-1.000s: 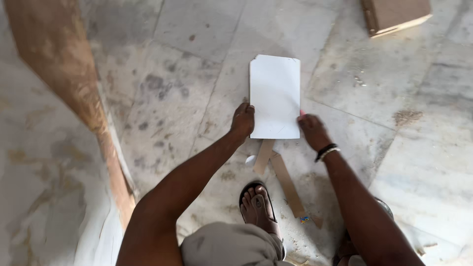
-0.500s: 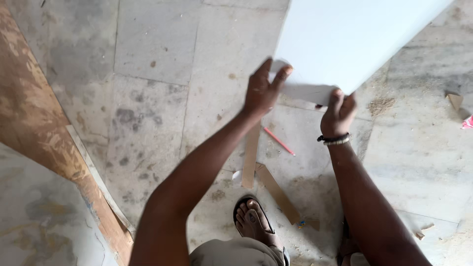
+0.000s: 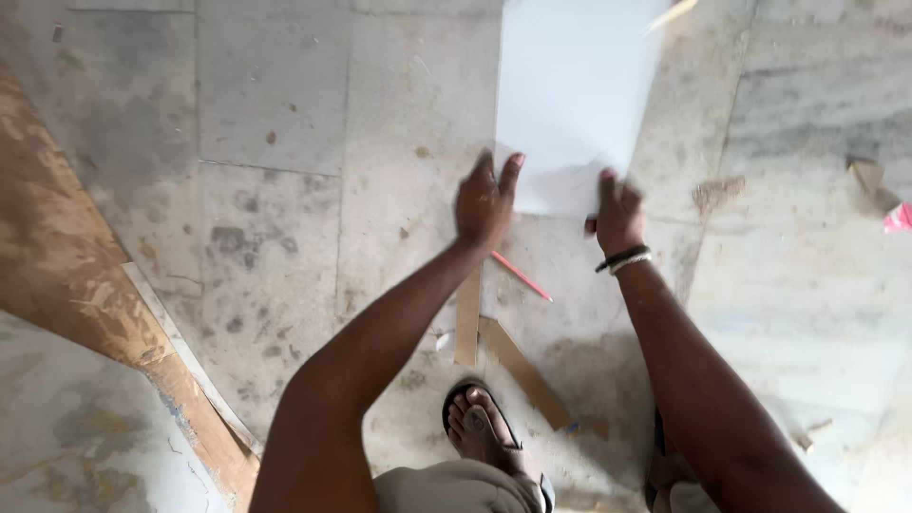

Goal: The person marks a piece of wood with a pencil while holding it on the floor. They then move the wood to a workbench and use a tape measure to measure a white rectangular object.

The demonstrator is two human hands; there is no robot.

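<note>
**White board held at its near edge by both hands**

We see the white board (image 3: 570, 95) above the stone floor (image 3: 275, 190), its long axis pointing away from us. The left hand (image 3: 484, 201) and right hand (image 3: 617, 214) grip its near corners, fingers closed on it; both are equally near.

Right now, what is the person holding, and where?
Both the left hand and the right hand hold a white board by its near bottom edge.

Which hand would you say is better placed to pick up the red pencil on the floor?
Probably the left hand: the pencil lies just below it. The right hand is farther off, holding the white sheet.
</note>
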